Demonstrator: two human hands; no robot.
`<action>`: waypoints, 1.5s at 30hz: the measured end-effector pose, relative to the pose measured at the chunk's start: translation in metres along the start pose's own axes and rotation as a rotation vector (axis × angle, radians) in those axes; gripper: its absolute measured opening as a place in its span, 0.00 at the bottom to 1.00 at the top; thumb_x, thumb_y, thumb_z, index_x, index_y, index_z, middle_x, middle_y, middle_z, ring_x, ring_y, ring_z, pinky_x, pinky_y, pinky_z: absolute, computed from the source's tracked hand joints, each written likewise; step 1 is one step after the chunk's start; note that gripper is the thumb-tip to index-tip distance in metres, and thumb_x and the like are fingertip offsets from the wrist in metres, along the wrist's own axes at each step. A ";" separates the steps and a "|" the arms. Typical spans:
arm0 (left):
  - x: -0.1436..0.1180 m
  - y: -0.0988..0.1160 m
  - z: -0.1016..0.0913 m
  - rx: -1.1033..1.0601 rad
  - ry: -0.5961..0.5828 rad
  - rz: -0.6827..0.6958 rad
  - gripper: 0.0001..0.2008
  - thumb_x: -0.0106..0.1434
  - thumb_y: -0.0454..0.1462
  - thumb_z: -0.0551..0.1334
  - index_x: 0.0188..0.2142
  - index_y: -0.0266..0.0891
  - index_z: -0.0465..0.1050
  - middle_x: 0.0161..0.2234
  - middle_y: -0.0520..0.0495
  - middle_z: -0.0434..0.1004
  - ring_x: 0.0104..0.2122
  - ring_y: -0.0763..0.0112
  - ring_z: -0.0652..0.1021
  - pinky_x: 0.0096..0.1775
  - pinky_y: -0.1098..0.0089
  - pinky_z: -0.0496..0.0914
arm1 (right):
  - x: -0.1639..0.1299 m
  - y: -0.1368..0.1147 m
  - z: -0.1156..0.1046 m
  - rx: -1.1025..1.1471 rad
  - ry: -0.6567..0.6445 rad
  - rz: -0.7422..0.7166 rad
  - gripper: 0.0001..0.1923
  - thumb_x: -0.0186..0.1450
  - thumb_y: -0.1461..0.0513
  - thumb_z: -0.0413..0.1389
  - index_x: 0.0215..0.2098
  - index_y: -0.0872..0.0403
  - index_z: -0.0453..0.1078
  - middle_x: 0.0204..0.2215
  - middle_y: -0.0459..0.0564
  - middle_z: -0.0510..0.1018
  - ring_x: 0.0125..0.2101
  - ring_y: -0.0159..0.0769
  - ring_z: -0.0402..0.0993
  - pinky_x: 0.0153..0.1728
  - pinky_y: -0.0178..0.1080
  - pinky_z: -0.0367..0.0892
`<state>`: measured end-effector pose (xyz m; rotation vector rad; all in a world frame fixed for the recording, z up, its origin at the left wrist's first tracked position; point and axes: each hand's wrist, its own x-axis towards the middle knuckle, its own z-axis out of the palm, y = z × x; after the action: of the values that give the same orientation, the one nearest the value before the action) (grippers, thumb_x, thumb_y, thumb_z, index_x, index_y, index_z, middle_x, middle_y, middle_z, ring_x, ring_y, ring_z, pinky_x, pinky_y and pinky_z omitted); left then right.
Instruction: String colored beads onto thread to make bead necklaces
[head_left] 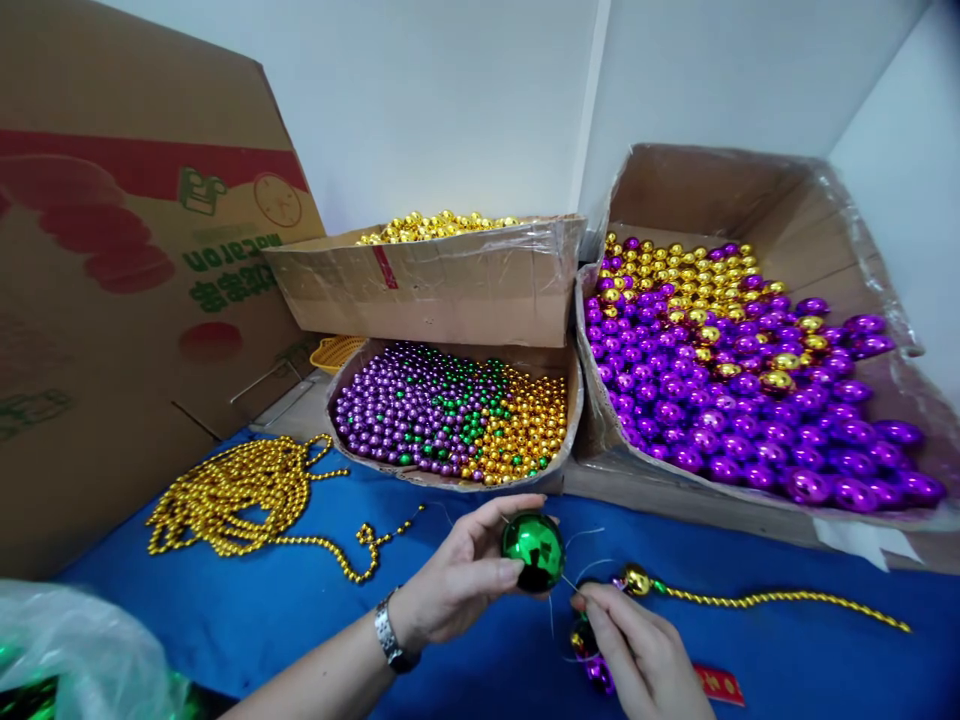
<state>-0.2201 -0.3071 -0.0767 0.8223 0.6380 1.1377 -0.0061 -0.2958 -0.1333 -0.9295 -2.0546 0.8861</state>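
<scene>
My left hand (457, 580) holds a shiny green ball (533, 549) between thumb and fingers above the blue cloth (300, 620). My right hand (645, 655) pinches a thin thread or needle right beside the green ball. A gold ball (635, 578) at the head of a strand of small gold beads (780, 600) lies just past my right fingers. Purple balls (596, 672) sit partly hidden under my right hand.
A coil of gold bead strand (240, 495) lies at left. A low box (450, 410) holds purple, green and gold beads; a box of gold beads (442, 270) rests above it. A large box (750, 370) of purple and gold balls stands right. A cardboard panel (112, 300) and a plastic bag (75, 650) are at left.
</scene>
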 end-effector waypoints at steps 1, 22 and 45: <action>-0.001 0.001 0.000 0.023 -0.009 0.000 0.28 0.55 0.34 0.65 0.56 0.39 0.63 0.52 0.35 0.67 0.44 0.59 0.73 0.43 0.61 0.69 | 0.000 0.000 0.000 -0.005 -0.005 -0.005 0.12 0.69 0.60 0.45 0.43 0.52 0.69 0.34 0.51 0.78 0.32 0.33 0.77 0.32 0.29 0.71; 0.146 0.044 -0.092 1.633 0.160 -0.132 0.10 0.62 0.39 0.59 0.38 0.34 0.71 0.38 0.43 0.73 0.39 0.65 0.74 0.41 0.61 0.70 | 0.003 0.003 -0.014 -0.079 0.178 0.030 0.13 0.70 0.59 0.42 0.39 0.52 0.68 0.31 0.50 0.77 0.30 0.34 0.75 0.29 0.30 0.69; 0.060 0.042 -0.011 0.198 0.129 -0.070 0.09 0.61 0.36 0.61 0.41 0.38 0.66 0.29 0.50 0.69 0.29 0.75 0.73 0.25 0.79 0.67 | 0.006 -0.002 -0.016 -0.145 0.184 -0.040 0.10 0.68 0.65 0.45 0.42 0.51 0.67 0.33 0.49 0.77 0.34 0.34 0.75 0.35 0.33 0.69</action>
<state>-0.2329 -0.2393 -0.0498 0.8920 0.8902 1.0817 0.0035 -0.2873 -0.1218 -1.0044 -1.9909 0.6125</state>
